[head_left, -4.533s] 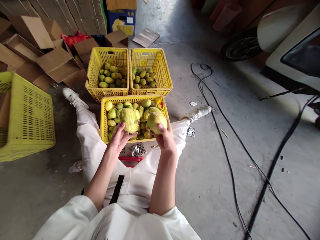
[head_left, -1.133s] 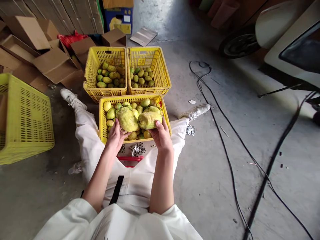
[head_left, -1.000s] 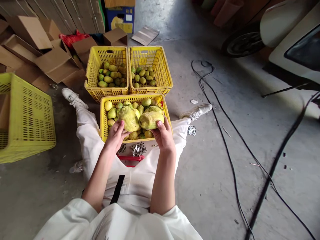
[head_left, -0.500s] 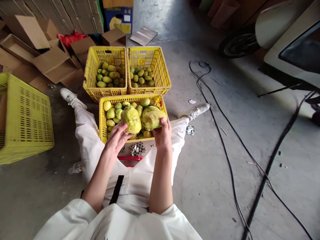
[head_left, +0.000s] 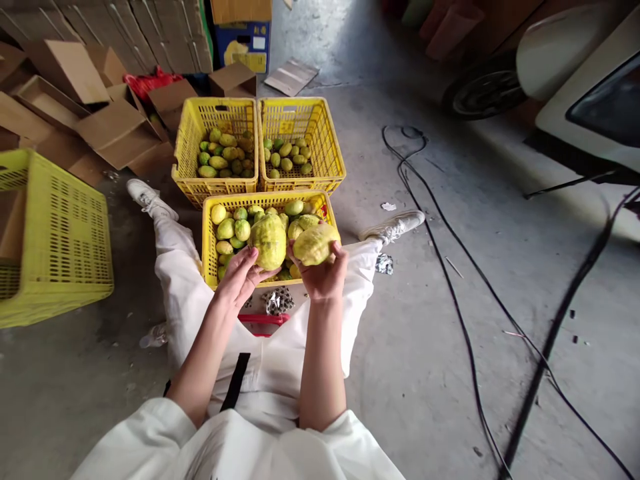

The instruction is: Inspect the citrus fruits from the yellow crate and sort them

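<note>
Yellow-green fruit (head_left: 269,241), possibly papaya, lies cradled in the left hand (head_left: 240,279), with a second fruit (head_left: 316,245) gripped in the right hand (head_left: 326,275), both above the front yellow crate (head_left: 231,201); side-by-side handling seems in hand, and moving either calls for a secure grasp.

Left forearm (head_left: 206,360) and right forearm (head_left: 322,360) (both bare) forward, left fingers (head_left: 248,259) and right fingers (head_left: 340,257) half-curled.

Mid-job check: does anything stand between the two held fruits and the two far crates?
Only the front crate and its loose fruit. The left hand and right hand hold the held fruits, seemingly over its near half; the far crates stand right behind it. Nothing else visible is in between.
</note>
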The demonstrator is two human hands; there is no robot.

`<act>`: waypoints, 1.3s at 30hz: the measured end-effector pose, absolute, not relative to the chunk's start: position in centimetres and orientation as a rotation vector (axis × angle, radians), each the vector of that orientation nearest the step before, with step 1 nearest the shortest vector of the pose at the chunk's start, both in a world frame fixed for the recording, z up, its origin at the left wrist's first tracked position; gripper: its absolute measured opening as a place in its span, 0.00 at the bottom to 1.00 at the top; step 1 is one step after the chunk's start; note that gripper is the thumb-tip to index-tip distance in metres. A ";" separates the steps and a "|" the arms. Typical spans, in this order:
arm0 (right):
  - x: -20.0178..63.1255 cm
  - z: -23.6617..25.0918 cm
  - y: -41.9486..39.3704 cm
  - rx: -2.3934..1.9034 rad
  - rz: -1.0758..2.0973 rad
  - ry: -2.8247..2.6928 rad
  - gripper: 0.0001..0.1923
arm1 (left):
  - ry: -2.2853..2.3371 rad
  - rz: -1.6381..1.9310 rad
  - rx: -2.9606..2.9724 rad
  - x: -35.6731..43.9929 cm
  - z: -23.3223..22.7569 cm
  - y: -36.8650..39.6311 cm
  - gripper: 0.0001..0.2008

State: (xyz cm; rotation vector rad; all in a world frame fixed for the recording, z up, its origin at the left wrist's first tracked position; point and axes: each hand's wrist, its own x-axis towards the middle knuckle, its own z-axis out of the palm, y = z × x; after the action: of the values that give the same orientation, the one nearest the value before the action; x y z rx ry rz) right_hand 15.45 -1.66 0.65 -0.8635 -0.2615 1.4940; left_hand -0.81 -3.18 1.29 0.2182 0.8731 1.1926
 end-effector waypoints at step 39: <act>18.2 0.4 -2.0 -0.647 1.348 -0.052 0.21 | 0.729 1.008 0.207 -0.6 0.8 -3.6 0.30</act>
State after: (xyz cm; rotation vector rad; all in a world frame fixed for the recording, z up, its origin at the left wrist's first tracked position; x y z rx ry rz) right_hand 18.24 -1.98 0.39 -0.6474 -0.0519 1.3476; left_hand -0.62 -3.65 0.81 0.2068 0.7286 1.0077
